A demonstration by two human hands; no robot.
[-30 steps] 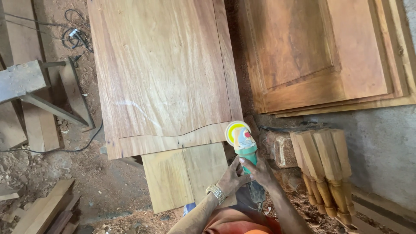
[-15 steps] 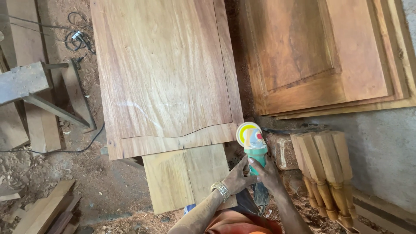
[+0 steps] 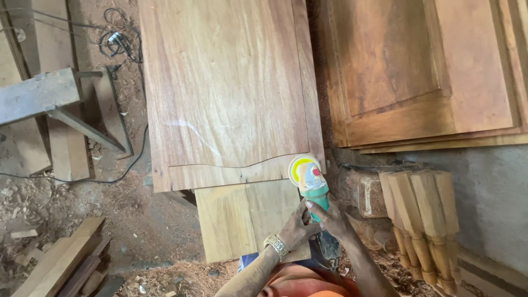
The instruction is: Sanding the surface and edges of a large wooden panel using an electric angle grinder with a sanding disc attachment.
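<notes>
At panel (image 3: 231,93) corner: grinder (image 3: 312,184) upright (disc end up), both hands gripping.

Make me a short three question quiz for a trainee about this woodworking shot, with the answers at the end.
1. True or false: both hands grip the green power tool.
2. Which corner of the large wood panel is the tool's round disc closest to? A) the near right corner B) the far left corner C) the middle of the left edge
3. What stands to the right of the tool, against the grey wall?

Key
1. True: the left hand and the right hand are both wrapped round its body.
2. A.
3. A cluster of turned wooden legs.
</notes>
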